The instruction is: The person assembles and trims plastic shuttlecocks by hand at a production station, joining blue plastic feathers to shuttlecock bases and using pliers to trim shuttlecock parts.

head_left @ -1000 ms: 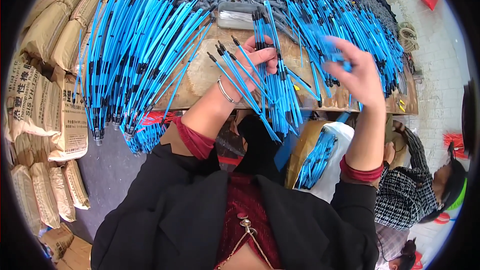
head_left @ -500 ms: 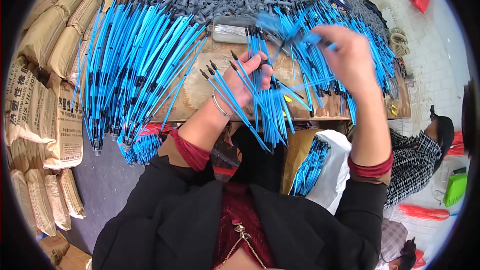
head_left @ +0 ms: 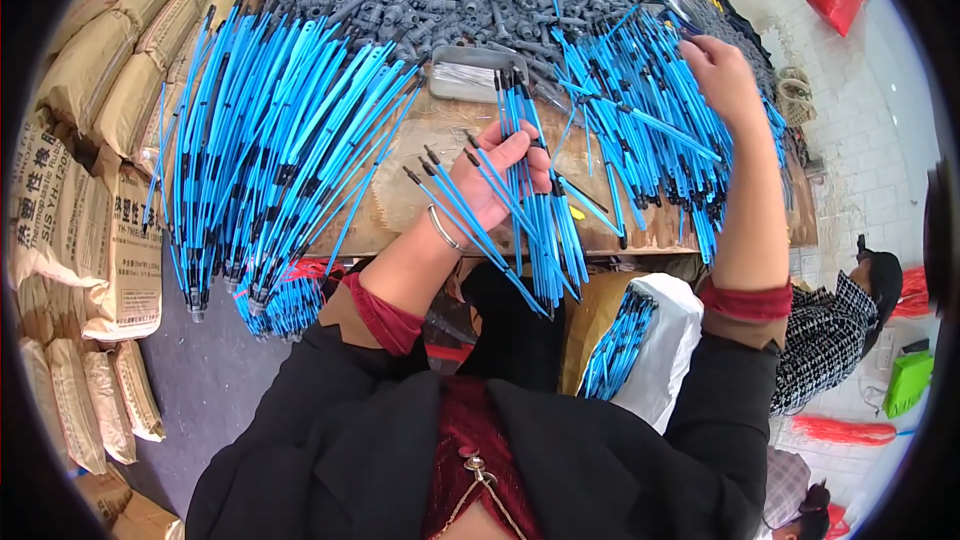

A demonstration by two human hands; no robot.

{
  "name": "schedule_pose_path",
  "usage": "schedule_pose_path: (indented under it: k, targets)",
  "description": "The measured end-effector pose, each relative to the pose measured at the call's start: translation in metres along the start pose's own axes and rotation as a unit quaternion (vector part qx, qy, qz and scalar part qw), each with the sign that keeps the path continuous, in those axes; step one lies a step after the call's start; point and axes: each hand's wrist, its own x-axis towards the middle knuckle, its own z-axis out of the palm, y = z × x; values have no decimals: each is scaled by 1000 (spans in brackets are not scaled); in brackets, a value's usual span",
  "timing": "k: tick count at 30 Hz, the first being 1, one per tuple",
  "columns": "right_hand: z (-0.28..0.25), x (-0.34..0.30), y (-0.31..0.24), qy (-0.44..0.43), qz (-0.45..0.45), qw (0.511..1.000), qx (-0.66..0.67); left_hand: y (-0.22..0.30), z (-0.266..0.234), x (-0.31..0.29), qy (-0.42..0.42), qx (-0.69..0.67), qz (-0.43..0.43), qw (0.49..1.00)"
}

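Moved right hand (head_left: 718,78) farther out over right-hand pile of blue strips (head_left: 655,145), cannot tell its grip, with left hand (head_left: 492,180) grasping blue bundle (head_left: 552,240) above tabletop (head_left: 440,125) edge, apparently for keeping strips together.

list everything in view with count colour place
table: one, brown, centre
held strips: several, blue-black, centre front
piled strips: many, blue-black, both sides
fittings: many, grey, far side
tray: one, pale, before fittings
paper sacks: many, brown, left
open sack: one, white-brown, below table
people: two, patterned clothes, right
red bag: one, upper right
green bag: one, right edge
jacket: one, black, bottom
left hand: one, gripping held strips
right hand: one, over right pile
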Motion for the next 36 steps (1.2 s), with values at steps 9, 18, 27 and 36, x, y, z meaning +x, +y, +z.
schedule_pose_path:
  k: [9,18,27,36]
  targets:
    - [-91,-135,-69,-169,-44,947,271,-7,28,-14,4,12,-32,999]
    - [-39,-330,-112,-49,-8,966,252,-36,174,-146,16,118,-58,991]
    - [16,-445,-154,-69,-44,891,446,-46,157,-248,56,258,-169,950]
    - [12,-317,-72,79,-14,967,243,-28,100,-189,129,377,-10,917]
